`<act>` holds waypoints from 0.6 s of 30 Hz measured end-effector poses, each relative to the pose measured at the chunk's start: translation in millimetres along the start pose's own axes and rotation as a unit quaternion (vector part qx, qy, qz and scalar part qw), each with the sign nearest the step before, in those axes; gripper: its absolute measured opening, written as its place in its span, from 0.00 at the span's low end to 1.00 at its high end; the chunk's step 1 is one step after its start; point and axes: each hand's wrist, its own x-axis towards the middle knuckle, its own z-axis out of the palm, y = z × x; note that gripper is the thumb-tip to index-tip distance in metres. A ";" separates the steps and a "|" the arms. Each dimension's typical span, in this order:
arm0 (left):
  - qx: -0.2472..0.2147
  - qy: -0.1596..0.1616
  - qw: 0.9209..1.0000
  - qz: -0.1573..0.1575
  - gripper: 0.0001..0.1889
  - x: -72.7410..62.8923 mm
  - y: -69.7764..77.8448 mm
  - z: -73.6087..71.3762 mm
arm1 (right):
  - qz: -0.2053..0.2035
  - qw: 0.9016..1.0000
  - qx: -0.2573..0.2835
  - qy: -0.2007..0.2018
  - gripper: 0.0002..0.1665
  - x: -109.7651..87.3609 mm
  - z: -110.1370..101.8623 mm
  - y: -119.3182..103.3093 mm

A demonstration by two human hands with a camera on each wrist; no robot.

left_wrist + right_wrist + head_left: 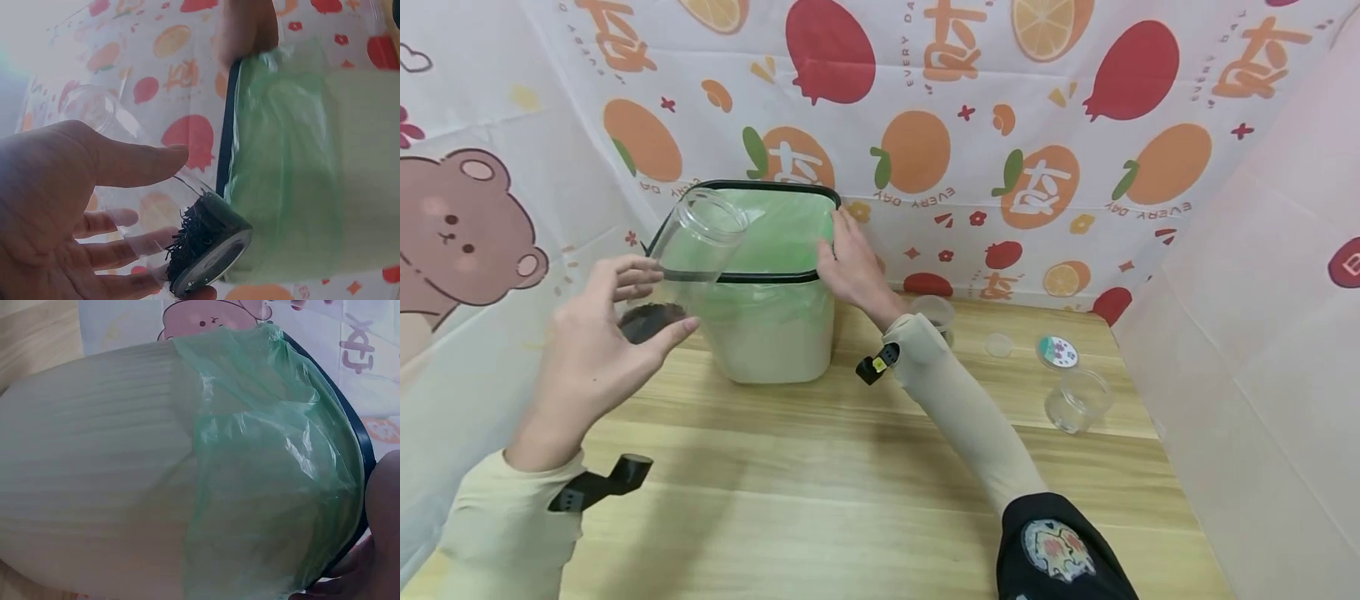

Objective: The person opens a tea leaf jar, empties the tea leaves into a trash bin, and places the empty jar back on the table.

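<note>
My left hand (598,354) holds a clear jar (703,237) between thumb and fingers, its open mouth tilted up beside and over the left rim of a trash bin (775,346). Dark, thin shreds like tea leaves (190,234) lie in the bottom of the jar. The bin is off-white with a black rim, lined by a green plastic bag (262,450) folded over its edge. At the bin's right side, my right hand (859,262) grips the rim, fingers on the outer side and thumb toward the inside.
To the right on the wooden table (820,500) stand a clear jar (1078,402), a round patterned lid (1058,352) and a small clear disc (998,345). Another clear container (934,310) is partly hidden behind my right wrist. A fruit-print cloth (917,150) hangs behind the bin.
</note>
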 end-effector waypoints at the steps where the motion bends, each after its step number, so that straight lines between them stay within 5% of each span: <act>1: 0.009 0.000 1.000 0.001 0.39 2.7 -1.5 -3.0 | 0.004 1.000 0.014 -0.006 0.37 0.9 0.8 -0.5; 11: 0.110 -0.016 0.994 0.015 0.38 32.3 -8.2 -30.3 | 0.030 0.995 0.087 -0.030 0.41 3.6 6.0 -1.6; 18: 0.168 -0.075 0.983 0.011 0.37 60.6 -15.8 -36.1 | 0.035 0.995 0.089 -0.024 0.40 3.6 6.5 1.5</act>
